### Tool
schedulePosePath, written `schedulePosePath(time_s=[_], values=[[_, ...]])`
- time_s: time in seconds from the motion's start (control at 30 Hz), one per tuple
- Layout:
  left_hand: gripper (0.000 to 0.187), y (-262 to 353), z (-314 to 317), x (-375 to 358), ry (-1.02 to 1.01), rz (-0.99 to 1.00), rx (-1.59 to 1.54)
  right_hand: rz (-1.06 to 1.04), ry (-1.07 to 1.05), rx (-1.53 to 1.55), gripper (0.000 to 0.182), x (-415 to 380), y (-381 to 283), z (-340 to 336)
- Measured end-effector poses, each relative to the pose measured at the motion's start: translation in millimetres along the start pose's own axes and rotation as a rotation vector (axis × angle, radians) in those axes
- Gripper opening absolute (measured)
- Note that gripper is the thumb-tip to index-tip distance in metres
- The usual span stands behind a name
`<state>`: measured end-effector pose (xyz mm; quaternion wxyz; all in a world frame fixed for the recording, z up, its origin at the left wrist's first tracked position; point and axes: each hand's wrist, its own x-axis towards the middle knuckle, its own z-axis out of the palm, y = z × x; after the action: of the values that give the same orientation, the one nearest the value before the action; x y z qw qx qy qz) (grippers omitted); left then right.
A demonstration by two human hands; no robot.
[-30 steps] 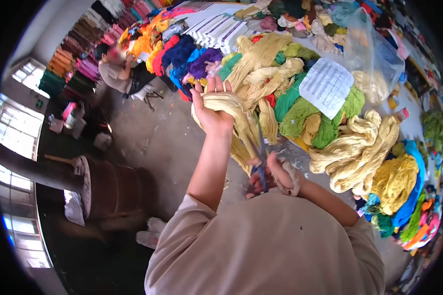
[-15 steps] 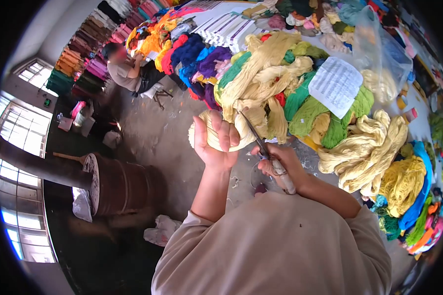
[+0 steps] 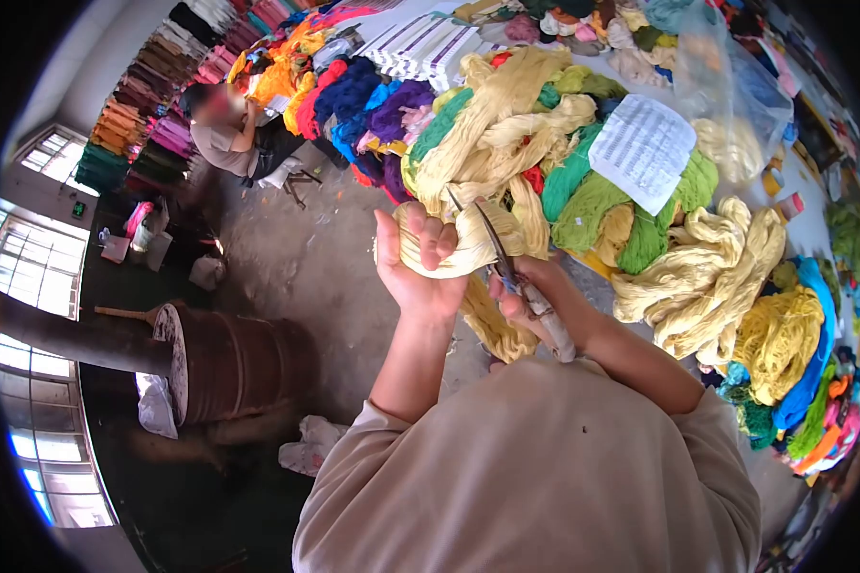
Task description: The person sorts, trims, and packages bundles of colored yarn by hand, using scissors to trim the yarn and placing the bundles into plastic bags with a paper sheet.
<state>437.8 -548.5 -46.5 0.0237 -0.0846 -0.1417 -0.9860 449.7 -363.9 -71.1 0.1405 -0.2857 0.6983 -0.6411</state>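
My left hand [image 3: 425, 263] is raised at the centre, its fingers curled round a loop of cream yarn [image 3: 468, 246]. To its right, my right hand [image 3: 530, 301] grips scissors [image 3: 492, 237] by wrapped handles, with the blades parted and pointing up beside the yarn. Part of the yarn hangs down between my wrists. Just beyond my hands, a heap of cream skeins [image 3: 502, 115] lies on the table, with green skeins [image 3: 597, 220] to the right. A printed sheet [image 3: 642, 151] rests on the green yarn.
More cream skeins [image 3: 702, 277] lie at the right, near a clear plastic bag [image 3: 731, 86]. A rusty drum [image 3: 244, 363] with a pipe stands at the left. Farther back, another person [image 3: 227, 134] sits by orange yarn. White bundles [image 3: 425, 48] are stacked on the table.
The scissors have moved up and left, their blades now parted at the yarn. A length of yarn now hangs below my hands. The whole view has shifted slightly.
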Motion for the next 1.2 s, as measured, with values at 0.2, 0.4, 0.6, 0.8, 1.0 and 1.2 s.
schedulePosePath(time_s=[0.2,0.4,0.6,0.8,1.0,1.2], values=[[0.049,-8,-1,4,0.001,-0.007,0.044,0.023,0.075,-0.050,0.035,-4,-2,-4],[0.049,-1,0,7,-0.040,0.009,0.267,0.230,-0.013,0.110,0.045,-20,-7,-7],[0.050,-14,-10,-2,-0.097,-0.115,0.401,0.097,0.011,-0.045,0.038,-15,14,-10],[0.051,-1,-22,10,-0.144,-0.097,0.532,0.425,-0.110,0.173,0.036,-21,-3,-11],[0.053,-8,-29,6,-0.070,-0.125,0.505,0.390,-0.047,0.112,0.036,-15,8,-8],[0.054,-11,-42,-1,-0.099,-0.156,0.610,0.334,0.002,0.275,0.051,-12,31,3]])
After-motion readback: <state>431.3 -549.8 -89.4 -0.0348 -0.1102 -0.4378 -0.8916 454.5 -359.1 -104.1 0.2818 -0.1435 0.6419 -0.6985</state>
